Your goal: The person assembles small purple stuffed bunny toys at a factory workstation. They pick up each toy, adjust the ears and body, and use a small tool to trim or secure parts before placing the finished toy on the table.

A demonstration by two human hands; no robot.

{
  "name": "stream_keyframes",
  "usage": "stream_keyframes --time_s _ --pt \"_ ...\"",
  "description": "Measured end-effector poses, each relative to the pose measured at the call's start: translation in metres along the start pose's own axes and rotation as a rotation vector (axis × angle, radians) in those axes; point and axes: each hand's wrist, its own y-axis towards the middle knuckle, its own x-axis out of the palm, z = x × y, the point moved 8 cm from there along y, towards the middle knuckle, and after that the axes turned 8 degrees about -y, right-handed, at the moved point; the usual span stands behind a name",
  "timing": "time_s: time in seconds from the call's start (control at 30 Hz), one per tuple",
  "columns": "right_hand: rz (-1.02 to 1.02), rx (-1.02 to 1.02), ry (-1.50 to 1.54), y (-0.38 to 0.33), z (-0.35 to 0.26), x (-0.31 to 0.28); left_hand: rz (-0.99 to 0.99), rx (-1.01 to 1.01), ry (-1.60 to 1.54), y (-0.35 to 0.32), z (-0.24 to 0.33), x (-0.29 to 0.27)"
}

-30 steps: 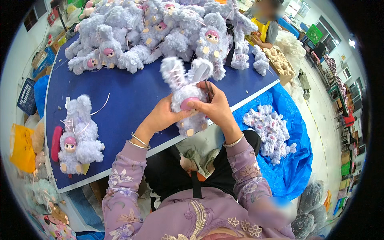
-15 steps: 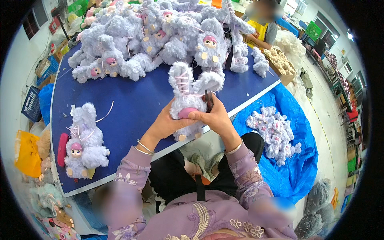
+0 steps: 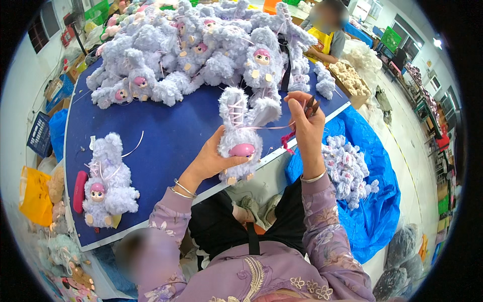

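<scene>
A lavender plush rabbit doll (image 3: 234, 132) with a pink-topped face and crisscross lacing on one ear is held upright in my left hand (image 3: 207, 162), its thumb pressing beside the face. My right hand (image 3: 308, 128), to the right of the doll, pinches a thin pink ribbon (image 3: 274, 128) stretched taut from the ear's base. Dark-bladed thread snips (image 3: 313, 105) are tucked in the same hand, blades pointing up. Magenta cord (image 3: 287, 142) dangles beside its palm. Another lavender doll (image 3: 106, 176) lies on the blue table (image 3: 166, 146) at left, next to a pink case (image 3: 79, 191).
A large heap of lavender plush dolls (image 3: 166, 45) covers the table's far side. Small plush pieces (image 3: 348, 171) lie on a blue sheet (image 3: 372, 226) to my right. Beyond the table a person in a yellow apron (image 3: 324, 40) sits by a box of beige pieces (image 3: 349, 78).
My right hand has moved away from the doll, up and to the right, drawing the ribbon out straight. The doll has shifted slightly in my left hand, which keeps its grip.
</scene>
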Motion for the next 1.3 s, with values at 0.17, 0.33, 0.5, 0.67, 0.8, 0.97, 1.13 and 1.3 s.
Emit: stream_keyframes --time_s 0.17,0.33,0.5,0.67,0.8,0.97,1.13,1.3 --pt "-0.311 -0.377 -0.338 0.008 -0.054 0.044 -0.062 -0.001 -0.001 -0.002 0.003 0.008" --pt "-0.432 -0.558 -0.518 0.008 -0.058 0.079 -0.102 -0.021 0.047 -0.001 0.002 0.01" --pt "-0.325 -0.365 -0.307 0.03 -0.034 0.068 -0.118 -0.089 0.105 -0.002 0.006 0.015" --pt "-0.247 -0.171 -0.2 0.051 -0.03 0.039 -0.076 -0.102 0.103 -0.003 -0.004 0.007" --pt "-0.45 -0.528 -0.446 0.026 -0.059 0.062 -0.095 -0.093 0.104 -0.003 -0.004 0.01" --pt "-0.344 -0.495 -0.474 0.034 -0.047 0.057 -0.097 -0.053 0.031 -0.001 0.006 0.012" --pt "-0.081 -0.228 -0.272 0.061 -0.025 0.021 -0.092 -0.053 0.056 0.001 0.009 0.009" --pt "-0.198 -0.049 -0.21 0.073 -0.03 -0.006 -0.093 -0.068 0.049 -0.001 0.007 0.008"
